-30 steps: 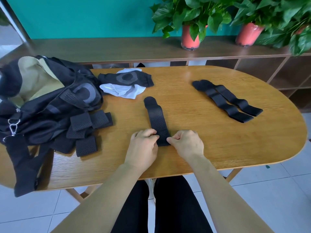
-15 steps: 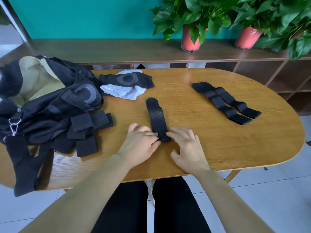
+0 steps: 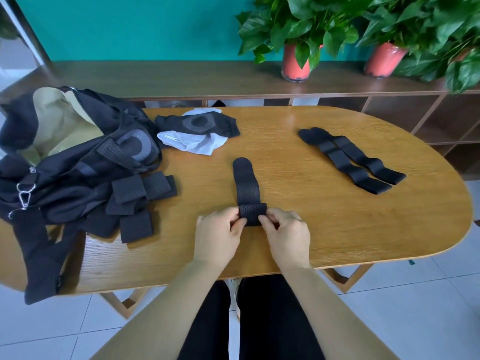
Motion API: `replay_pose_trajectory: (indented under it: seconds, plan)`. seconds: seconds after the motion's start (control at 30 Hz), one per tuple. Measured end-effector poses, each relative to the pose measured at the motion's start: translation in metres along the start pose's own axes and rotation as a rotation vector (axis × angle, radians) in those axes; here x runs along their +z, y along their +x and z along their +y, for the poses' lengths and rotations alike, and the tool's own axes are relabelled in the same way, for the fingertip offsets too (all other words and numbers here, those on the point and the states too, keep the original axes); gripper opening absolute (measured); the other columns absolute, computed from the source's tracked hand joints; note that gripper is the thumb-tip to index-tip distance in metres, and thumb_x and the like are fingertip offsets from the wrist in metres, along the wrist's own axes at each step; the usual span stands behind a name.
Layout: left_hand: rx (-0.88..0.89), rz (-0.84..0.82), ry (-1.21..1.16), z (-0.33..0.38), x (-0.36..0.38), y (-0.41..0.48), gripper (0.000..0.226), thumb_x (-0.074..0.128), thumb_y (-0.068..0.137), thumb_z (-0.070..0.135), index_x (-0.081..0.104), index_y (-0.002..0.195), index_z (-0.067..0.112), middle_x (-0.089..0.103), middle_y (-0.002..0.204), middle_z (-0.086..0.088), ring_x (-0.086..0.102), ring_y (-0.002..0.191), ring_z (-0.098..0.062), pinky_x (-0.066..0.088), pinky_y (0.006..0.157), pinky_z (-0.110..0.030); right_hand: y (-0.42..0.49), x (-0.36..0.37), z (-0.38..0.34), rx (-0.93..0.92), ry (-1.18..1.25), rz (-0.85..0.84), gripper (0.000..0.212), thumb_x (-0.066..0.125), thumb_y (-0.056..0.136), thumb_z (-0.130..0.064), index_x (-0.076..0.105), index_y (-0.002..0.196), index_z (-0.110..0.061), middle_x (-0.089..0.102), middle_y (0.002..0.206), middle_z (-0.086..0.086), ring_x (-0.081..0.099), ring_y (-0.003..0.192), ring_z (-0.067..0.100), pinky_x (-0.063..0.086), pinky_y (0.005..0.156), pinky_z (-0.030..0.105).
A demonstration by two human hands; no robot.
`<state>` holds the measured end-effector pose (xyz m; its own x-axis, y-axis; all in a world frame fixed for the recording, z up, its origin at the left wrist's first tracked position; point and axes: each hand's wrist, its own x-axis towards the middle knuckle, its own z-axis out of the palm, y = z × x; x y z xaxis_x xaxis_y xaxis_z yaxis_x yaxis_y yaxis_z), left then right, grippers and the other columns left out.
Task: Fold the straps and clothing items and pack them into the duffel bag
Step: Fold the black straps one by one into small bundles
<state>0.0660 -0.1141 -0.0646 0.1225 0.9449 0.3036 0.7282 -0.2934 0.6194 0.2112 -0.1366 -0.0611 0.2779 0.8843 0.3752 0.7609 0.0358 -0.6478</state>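
Observation:
A black perforated strap (image 3: 245, 181) lies lengthwise at the table's middle, its near end folded over onto itself. My left hand (image 3: 217, 236) pinches the left side of that fold and my right hand (image 3: 285, 235) pinches the right side. Several folded black straps (image 3: 135, 201) are piled against the open black duffel bag (image 3: 65, 162) with its tan lining, at the left. Two long black straps (image 3: 350, 159) lie side by side at the right. A black garment (image 3: 197, 124) rests on a white garment (image 3: 192, 144) behind the strap.
The oval wooden table (image 3: 324, 229) has a rounded right end. The bag's shoulder strap (image 3: 39, 255) hangs over the near left edge. A low wooden shelf (image 3: 181, 76) behind it carries two potted plants (image 3: 296, 61).
Both hands lifted the strap's near end and turned it over away from me, making a short fold; half a second ago the fingers lay flatter on the strap's end.

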Motion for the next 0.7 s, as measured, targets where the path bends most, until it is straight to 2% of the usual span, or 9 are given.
replay_pose_trajectory:
  seconds: [0.1,0.2,0.27,0.37,0.5,0.57,0.7]
  plan:
    - [-0.027,0.054,0.067,0.009,0.001,0.001,0.027,0.067,0.086,0.021,0.050,0.066,0.017,0.051,0.054,0.003,0.049,0.050,-0.021,0.040,0.057,-0.032,0.002,0.008,-0.002,0.022,-0.024,0.037,0.007,0.073,0.081,-0.020,0.072,0.082,-0.013,0.066,0.068,0.001,0.059,0.073,0.022,0.048,0.056,0.029]
    - [-0.016,0.061,0.095,0.012,0.002,0.004,0.016,0.067,0.086,0.018,0.061,0.073,0.013,0.044,0.058,0.004,0.044,0.055,-0.019,0.034,0.057,-0.030,0.004,0.013,-0.002,0.016,-0.062,0.050,0.006,0.073,0.080,-0.019,0.072,0.082,-0.013,0.067,0.072,0.001,0.060,0.075,0.023,0.042,0.057,0.025]
    - [-0.006,0.032,0.126,0.011,0.003,0.007,0.013,0.064,0.089,0.022,0.067,0.086,0.010,0.048,0.062,0.003,0.046,0.059,-0.018,0.037,0.059,-0.030,0.005,0.015,-0.002,0.023,-0.081,0.053,0.012,0.073,0.080,-0.019,0.074,0.090,-0.012,0.069,0.076,0.002,0.061,0.077,0.023,0.042,0.060,0.023]
    - [-0.007,-0.019,0.158,0.010,0.002,0.011,0.023,0.059,0.092,0.028,0.067,0.106,0.011,0.061,0.074,-0.001,0.056,0.070,-0.020,0.048,0.068,-0.035,0.006,0.016,-0.002,0.031,-0.101,0.041,0.020,0.072,0.081,-0.021,0.073,0.100,-0.013,0.070,0.082,0.002,0.062,0.081,0.023,0.045,0.062,0.027]
    - [-0.032,-0.042,0.111,0.011,-0.001,0.014,0.050,0.061,0.092,0.030,0.049,0.138,0.016,0.068,0.090,-0.003,0.064,0.082,-0.019,0.053,0.079,-0.037,0.007,0.016,-0.004,0.073,-0.110,0.012,0.021,0.066,0.085,-0.025,0.072,0.104,-0.017,0.069,0.085,-0.002,0.059,0.085,0.018,0.040,0.062,0.023]
    - [-0.037,-0.059,0.098,0.011,-0.002,0.015,0.053,0.061,0.092,0.030,0.045,0.142,0.018,0.068,0.092,-0.002,0.064,0.084,-0.019,0.052,0.081,-0.037,0.007,0.016,-0.004,0.075,-0.111,0.021,0.022,0.067,0.085,-0.025,0.072,0.105,-0.016,0.069,0.084,-0.002,0.059,0.084,0.018,0.039,0.061,0.023]
    - [-0.023,-0.082,0.123,0.010,-0.002,0.015,0.046,0.059,0.093,0.031,0.051,0.138,0.022,0.068,0.102,-0.007,0.063,0.092,-0.023,0.051,0.083,-0.040,0.009,0.015,-0.005,0.104,-0.125,-0.005,0.023,0.064,0.088,-0.028,0.070,0.108,-0.019,0.069,0.088,-0.004,0.058,0.089,0.017,0.038,0.062,0.024]
